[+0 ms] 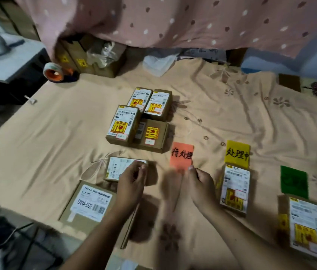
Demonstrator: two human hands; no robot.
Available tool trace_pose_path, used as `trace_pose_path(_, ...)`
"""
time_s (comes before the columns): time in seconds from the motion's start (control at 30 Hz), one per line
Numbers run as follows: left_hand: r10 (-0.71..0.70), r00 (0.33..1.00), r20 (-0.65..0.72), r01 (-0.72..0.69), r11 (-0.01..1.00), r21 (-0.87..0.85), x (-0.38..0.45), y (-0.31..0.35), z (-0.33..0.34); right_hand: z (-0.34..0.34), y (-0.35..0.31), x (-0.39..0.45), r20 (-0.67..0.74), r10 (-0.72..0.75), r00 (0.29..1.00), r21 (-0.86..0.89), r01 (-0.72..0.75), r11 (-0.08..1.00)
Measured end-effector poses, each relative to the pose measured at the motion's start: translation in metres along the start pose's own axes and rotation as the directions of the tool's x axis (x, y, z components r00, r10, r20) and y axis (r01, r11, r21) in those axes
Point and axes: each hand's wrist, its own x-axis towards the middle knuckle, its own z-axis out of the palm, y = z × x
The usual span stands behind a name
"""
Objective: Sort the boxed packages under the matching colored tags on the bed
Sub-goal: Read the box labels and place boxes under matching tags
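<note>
Three coloured tags lie on the bed sheet (56,133): a red tag (182,154), a yellow tag (237,153) and a green tag (294,181). One labelled box (234,190) sits just below the yellow tag, and another box (305,227) sits below the green tag. Several boxes (140,119) are grouped behind the red tag. My left hand (132,182) grips the right end of a small box (116,168) left of the red tag. My right hand (200,182) has its fingers curled, and the thumb touches the red tag's lower corner.
A large flat box (89,205) lies at the near left under my left forearm. An orange tape roll (54,72) and brown cartons (87,55) stand at the far left. A pink dotted cloth (173,22) hangs behind. A side table (7,61) stands off the bed's left edge.
</note>
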Motion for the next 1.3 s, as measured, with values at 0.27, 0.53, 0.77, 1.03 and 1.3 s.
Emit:
trace_pose_path(0.27, -0.285, 0.958, -0.040, 0.283, 0.907, 0.312, 0.066, -0.053, -0.040, 0.103, -0.009, 0.031, 0.282, 0.171, 0.944, -0.048, -0.164, 0.985)
trace_pose_path(0.53, -0.392, 0.919, -0.031, 0.390, 0.900, 0.195, 0.079, -0.069, -0.031, 0.137, 0.002, 0.046, 0.383, 0.343, 0.858, -0.094, -0.333, 0.938)
trace_pose_path(0.77, -0.435, 0.899, -0.053, 0.438, 0.894, 0.091, 0.080, -0.056, -0.039, 0.127, 0.008, 0.037, 0.393, 0.309, 0.866, 0.050, -0.356, 0.933)
trace_pose_path(1.03, -0.358, 0.916, -0.180, 0.366, 0.930, 0.017, 0.082, -0.040, -0.053, 0.084, 0.013, 0.034, 0.351, 0.281, 0.893, 0.295, -0.390, 0.872)
trace_pose_path(1.3, -0.654, 0.749, 0.104, 0.607, 0.615, -0.503, 0.131, -0.033, -0.048, 0.047, 0.012, 0.024, 0.283, 0.281, 0.917, 0.353, -0.372, 0.858)
